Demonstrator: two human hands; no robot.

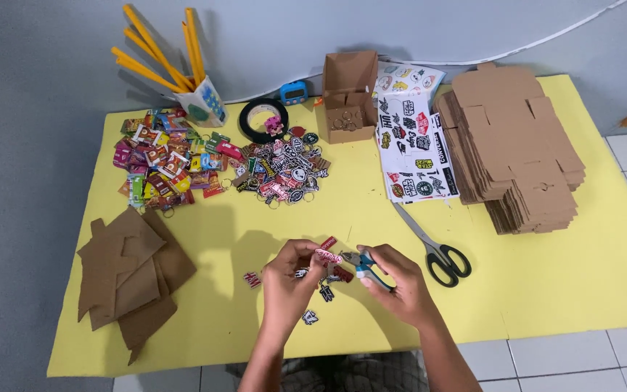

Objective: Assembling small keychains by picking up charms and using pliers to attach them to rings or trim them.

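Charm (328, 255) (red) between both hands (292, 279)

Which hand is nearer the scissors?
Right. The right hand sits just left of the scissors; the left hand is farther left, beyond it.

Bare yellow tabletop (589, 276) is lying open along the near right, right of the scissors (437, 250), and a hand could be passing there freely. A clear band is also running across the middle, between the far piles and both hands. At the near left, flat cardboard pieces (132, 276) are blocking the way. Farther back, a heap of colourful keychains (165, 163) and a heap of black-and-white charms (281, 170) are crowding the far left, with a tape roll (259, 120) behind them. An open cardboard box (350, 94), sticker sheets (415, 145) and a stack of flat boxes (513, 145) are filling the far right.
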